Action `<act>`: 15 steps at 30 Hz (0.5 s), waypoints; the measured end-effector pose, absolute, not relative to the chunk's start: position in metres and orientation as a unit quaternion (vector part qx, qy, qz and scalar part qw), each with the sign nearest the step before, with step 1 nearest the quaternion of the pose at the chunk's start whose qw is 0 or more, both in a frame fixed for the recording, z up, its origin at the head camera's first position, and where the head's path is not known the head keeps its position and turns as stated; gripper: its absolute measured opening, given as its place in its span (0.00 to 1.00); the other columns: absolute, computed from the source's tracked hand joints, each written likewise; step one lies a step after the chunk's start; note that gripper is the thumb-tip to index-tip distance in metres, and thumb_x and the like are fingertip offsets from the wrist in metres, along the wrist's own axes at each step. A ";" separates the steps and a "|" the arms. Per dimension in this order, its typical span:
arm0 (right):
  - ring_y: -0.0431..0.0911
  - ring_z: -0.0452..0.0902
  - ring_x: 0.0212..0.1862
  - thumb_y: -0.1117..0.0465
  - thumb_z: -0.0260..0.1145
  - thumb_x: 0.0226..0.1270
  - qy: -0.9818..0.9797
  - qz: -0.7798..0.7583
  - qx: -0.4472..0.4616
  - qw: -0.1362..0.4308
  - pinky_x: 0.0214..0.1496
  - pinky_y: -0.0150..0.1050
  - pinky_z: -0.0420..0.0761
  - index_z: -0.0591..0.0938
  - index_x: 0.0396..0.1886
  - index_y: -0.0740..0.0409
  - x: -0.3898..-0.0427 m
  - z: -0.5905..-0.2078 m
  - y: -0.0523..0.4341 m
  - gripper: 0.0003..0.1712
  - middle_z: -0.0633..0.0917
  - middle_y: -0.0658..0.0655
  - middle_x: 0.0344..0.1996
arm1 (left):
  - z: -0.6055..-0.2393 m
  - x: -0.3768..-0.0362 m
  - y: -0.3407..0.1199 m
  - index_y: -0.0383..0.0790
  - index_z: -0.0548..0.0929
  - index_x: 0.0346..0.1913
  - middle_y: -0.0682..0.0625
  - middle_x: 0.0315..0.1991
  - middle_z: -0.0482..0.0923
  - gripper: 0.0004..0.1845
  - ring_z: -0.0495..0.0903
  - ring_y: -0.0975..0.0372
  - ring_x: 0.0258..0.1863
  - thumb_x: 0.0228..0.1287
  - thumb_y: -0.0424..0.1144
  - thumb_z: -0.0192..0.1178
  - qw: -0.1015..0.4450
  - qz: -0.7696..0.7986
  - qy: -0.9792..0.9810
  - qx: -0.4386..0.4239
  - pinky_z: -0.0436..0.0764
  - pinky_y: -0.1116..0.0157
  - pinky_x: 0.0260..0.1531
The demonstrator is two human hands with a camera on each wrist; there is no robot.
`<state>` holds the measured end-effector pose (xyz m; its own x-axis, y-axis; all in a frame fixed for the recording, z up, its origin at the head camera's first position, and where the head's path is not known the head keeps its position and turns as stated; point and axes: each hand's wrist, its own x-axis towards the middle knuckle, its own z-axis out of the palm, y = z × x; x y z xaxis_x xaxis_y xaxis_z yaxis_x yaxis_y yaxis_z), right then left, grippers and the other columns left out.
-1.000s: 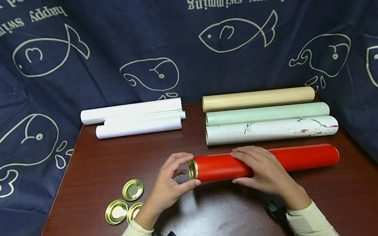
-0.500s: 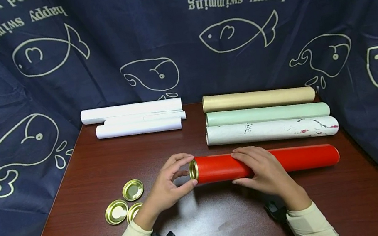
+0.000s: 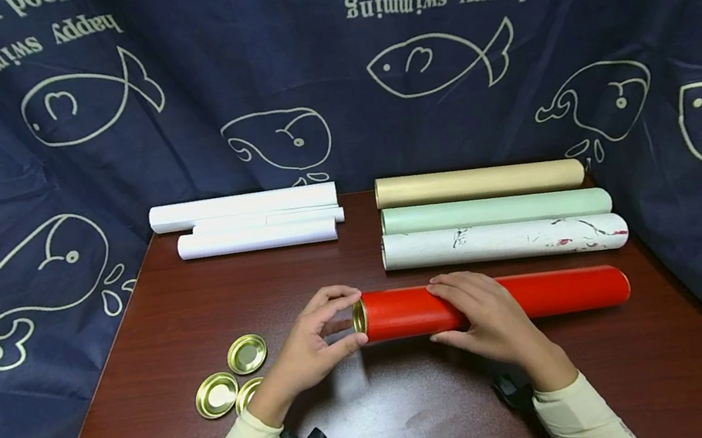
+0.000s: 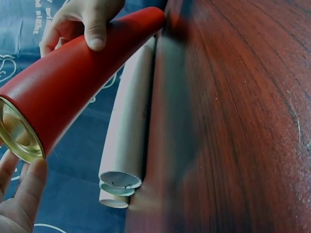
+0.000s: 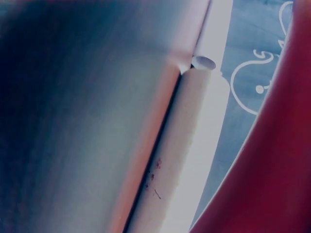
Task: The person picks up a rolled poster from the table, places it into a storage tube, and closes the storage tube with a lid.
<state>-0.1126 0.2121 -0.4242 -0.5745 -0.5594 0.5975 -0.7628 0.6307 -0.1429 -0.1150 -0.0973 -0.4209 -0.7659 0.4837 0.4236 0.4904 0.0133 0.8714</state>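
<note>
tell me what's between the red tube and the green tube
The white tube with ink marks lies between the red tube and the green tube, clear in the head view.

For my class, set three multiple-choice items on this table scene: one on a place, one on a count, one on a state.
1. Where do the loose gold lids lie?
A. left of the left hand
B. on the white tube
C. behind the paper rolls

2. How many tubes lie on the table?
A. two
B. four
C. six

3. What is the right hand doing?
A. hanging idle
B. gripping the red tube
C. lifting a lid

Answers:
1 A: the gold lids lie left of the left hand.
2 B: beige, green, white and red tube.
3 B: the right hand curls over it.
</note>
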 end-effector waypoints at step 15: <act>0.57 0.77 0.57 0.41 0.74 0.55 -0.883 0.148 0.380 0.231 0.61 0.57 0.71 0.79 0.59 0.62 -0.119 -0.433 0.222 0.39 0.82 0.61 0.55 | -0.429 -0.126 -0.102 0.35 0.78 0.62 0.44 0.60 0.71 0.28 0.75 0.44 0.57 0.57 0.30 0.72 -0.010 -0.560 -0.769 -0.308 0.83 0.54 0.47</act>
